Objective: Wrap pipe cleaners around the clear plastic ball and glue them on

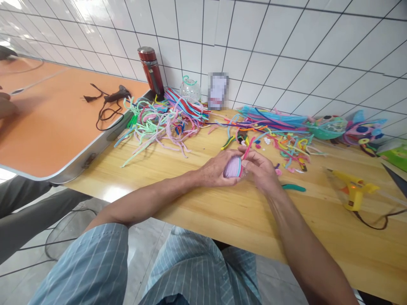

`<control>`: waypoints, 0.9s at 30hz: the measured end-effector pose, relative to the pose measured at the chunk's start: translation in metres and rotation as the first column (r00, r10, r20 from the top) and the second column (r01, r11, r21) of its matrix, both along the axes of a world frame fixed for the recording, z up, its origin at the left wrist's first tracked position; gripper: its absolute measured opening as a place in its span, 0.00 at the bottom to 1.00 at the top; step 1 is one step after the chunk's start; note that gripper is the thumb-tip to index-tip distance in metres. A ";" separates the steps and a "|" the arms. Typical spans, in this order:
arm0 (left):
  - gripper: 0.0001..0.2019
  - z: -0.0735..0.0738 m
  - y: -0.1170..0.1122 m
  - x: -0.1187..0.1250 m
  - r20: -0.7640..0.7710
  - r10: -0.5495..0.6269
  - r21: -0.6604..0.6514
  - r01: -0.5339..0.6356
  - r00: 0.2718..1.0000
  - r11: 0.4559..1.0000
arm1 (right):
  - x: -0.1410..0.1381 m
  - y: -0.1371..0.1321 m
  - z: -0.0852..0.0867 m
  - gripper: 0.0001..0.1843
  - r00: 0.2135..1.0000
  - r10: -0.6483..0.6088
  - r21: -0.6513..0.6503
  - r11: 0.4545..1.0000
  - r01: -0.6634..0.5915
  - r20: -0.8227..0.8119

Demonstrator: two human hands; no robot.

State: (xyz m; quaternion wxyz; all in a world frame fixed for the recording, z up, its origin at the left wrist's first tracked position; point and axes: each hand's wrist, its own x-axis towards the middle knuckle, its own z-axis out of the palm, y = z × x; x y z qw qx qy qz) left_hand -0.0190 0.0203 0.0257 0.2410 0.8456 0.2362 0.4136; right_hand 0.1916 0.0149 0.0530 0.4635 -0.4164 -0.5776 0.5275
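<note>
Over the wooden table, my left hand (216, 169) is wrapped round a rounded piece covered in lilac pipe cleaner (233, 167), with a light blue and a pink band along its right side. My right hand (261, 169) pinches a pink-red pipe cleaner (249, 147) at that right edge, its free end sticking up. Part of the wrapped piece is hidden by my fingers. Just beyond my hands lie pliers with yellow-green handles (228, 142). A green-handled tool (294, 187) rests to the right of my right wrist.
A yellow glue gun (354, 188) stands at right, its cord trailing off. Loose pipe cleaners (152, 123) heap at back left; blue bundles (276, 118) and coloured scraps (291, 148) lie at back right. A red flask (151, 72) stands by the orange table (57, 123), where another person's hand (6, 103) shows.
</note>
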 end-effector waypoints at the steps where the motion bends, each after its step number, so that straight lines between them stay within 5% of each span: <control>1: 0.44 0.000 -0.001 0.000 0.004 -0.002 -0.005 0.002 1.000 1.000 | 0.000 0.000 -0.001 0.13 1.000 0.002 -0.006 1.000 -0.002 -0.001; 5: 0.50 0.000 0.000 -0.002 -0.003 -0.029 0.031 0.029 1.000 0.999 | 0.000 0.000 -0.001 0.14 1.000 0.015 -0.035 0.999 -0.015 -0.003; 14: 0.39 -0.003 0.002 -0.004 -0.065 -0.019 0.096 0.025 0.998 0.995 | -0.005 -0.002 -0.002 0.32 1.000 -0.005 -0.079 0.997 0.003 -0.026; 19: 0.38 -0.001 0.001 -0.005 -0.069 -0.002 0.057 0.006 0.998 0.998 | 0.014 -0.004 0.000 0.30 0.996 0.000 -0.057 0.998 0.005 0.093; 27: 0.33 0.003 0.001 -0.007 -0.027 0.028 -0.044 -0.029 0.999 0.999 | 0.030 -0.012 0.005 0.54 0.912 0.288 -0.128 0.957 -0.261 0.292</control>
